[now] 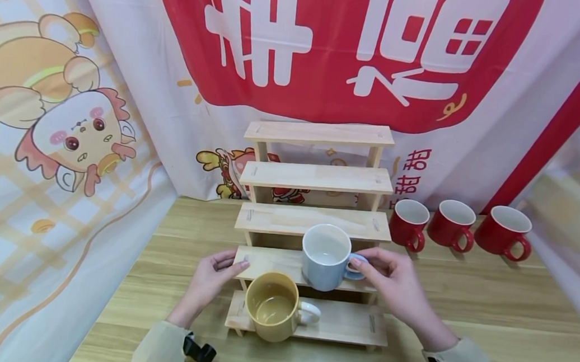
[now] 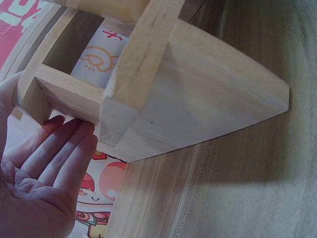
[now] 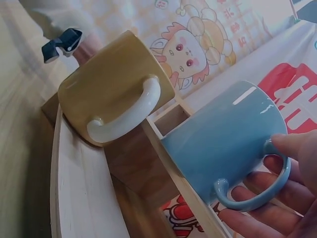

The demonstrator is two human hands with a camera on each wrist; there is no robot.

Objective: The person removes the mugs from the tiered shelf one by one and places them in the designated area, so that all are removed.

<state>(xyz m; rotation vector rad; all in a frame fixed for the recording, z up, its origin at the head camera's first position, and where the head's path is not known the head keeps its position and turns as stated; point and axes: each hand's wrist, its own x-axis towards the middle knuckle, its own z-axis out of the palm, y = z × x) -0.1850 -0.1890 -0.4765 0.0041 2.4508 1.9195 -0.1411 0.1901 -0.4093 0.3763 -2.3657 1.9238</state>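
A stepped wooden shelf (image 1: 312,222) stands on the table. My left hand (image 1: 215,274) holds the left end of its second-lowest board, thumb on top; in the left wrist view its fingers (image 2: 64,148) reach under the board. My right hand (image 1: 396,284) grips the handle of a light blue mug (image 1: 325,267), white inside, upright at that same board. The right wrist view shows fingers through the blue handle (image 3: 260,196). On the lowest board, toward its left, stands a yellow mug (image 1: 272,309) with a white handle (image 1: 309,313), apart from both hands.
Three red mugs, a left one (image 1: 408,226), a middle one (image 1: 450,226) and a right one (image 1: 503,232), stand in a row right of the shelf, at the back of the wood-grain table (image 1: 463,305). Printed cloth (image 1: 326,102) hangs behind and at the sides.
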